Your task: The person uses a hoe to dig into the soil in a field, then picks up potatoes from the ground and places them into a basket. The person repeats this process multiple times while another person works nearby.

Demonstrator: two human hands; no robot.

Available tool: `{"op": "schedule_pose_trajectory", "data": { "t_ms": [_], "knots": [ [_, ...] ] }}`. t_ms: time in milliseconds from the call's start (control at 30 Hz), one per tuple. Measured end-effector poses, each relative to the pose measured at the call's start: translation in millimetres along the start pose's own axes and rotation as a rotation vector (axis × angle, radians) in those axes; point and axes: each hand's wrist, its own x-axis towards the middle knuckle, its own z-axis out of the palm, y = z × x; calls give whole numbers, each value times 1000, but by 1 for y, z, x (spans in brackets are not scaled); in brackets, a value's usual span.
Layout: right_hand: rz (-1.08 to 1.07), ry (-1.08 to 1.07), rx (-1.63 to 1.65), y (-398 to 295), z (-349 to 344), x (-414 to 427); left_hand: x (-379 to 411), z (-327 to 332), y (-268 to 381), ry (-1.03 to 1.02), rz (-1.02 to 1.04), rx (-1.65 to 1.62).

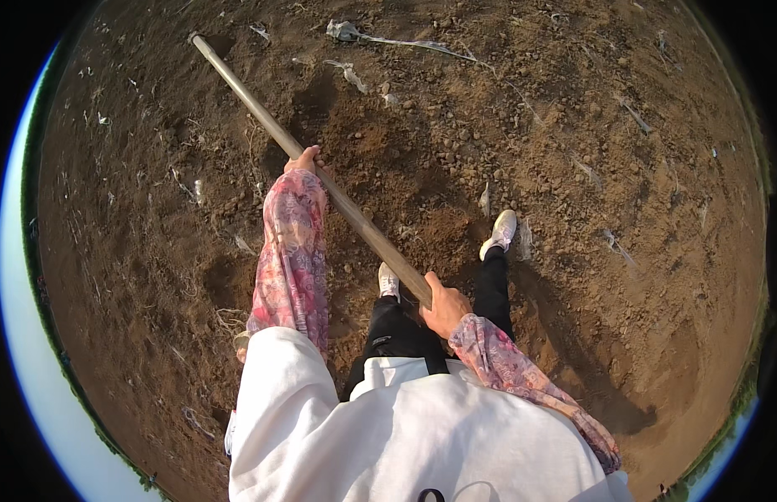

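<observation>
A long wooden tool handle (363, 227) runs slantwise from the upper left down to the middle of the head view. My left hand (304, 160) is closed around it about midway along. At its near end, my right hand (447, 307) grips it, close to my legs. The far end reaches the soil by a dark hollow, and the tool's head cannot be made out there. Loose brown soil (388, 144) with clods and dug hollows lies under the handle. Both forearms wear pink patterned sleeves.
My feet in light shoes (502, 231) stand on the soil. Scraps of plastic film (343, 31) and dry stalks lie scattered over the uneven field. Part of something pale, perhaps another person's hand, shows beside my left elbow. My shadow falls to the lower right.
</observation>
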Motion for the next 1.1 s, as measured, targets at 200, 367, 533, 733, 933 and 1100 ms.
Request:
{"op": "schedule_pose_trajectory", "data": {
  "t_ms": [200,367,533,733,933,1100],
  "knots": [
    [129,-146,-83,79,3,-29,-16,-3,-131,65,-337,278],
    [197,-154,-234,186,-41,-134,-123,16,-279,130,-449,-134],
    [401,-108,-349,237,-69,-231,-227,28,-322,-38,-765,-130],
    [188,37,-424,270,-16,-200,-200,5,-303,140,-656,-133],
    [-101,40,-247,140,28,-30,-49,-61,-152,84,-277,-152],
    [-156,-100,-66,-2,35,34,7,-87,-37,229,46,39]
  ]
}}
